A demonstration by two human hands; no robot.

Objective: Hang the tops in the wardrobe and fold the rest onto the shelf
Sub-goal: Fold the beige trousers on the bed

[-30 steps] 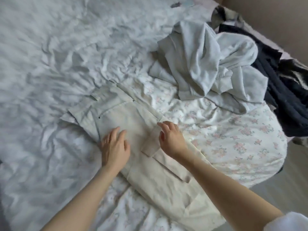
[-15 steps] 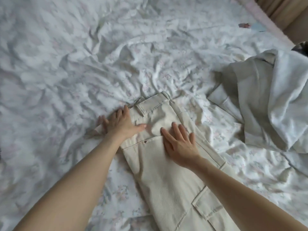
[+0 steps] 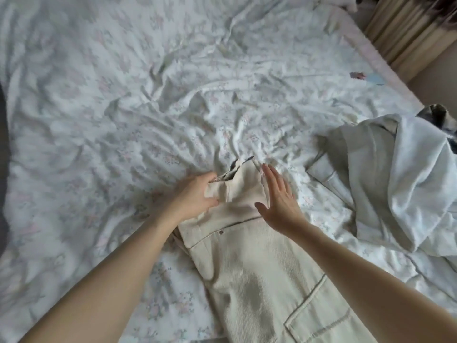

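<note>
Bedsheet: white, floral print, heavily creased; it covers the whole bed and carries everything listed.
Left hand: at the waistband's left corner, fingers curled round a bunched flap of cream cloth, thumb beneath it; a firm pinch.
Trousers: cream corduroy, lying lengthwise mid-bed with the waistband farthest from the person and a leg with a patch pocket running toward the lower edge of view; not yet folded.
Right hand: fingers straight and together, palm edge against the waistband's right side; it holds nothing.
Pile of clothes: pale grey and white garments heaped at the right, near the trousers but apart; something dark behind.
Risk: the sheet's ridges probably print creases into the fold.
Risk: pulling the flap from one corner may skew the waistband, so the legs stack unevenly.
</note>
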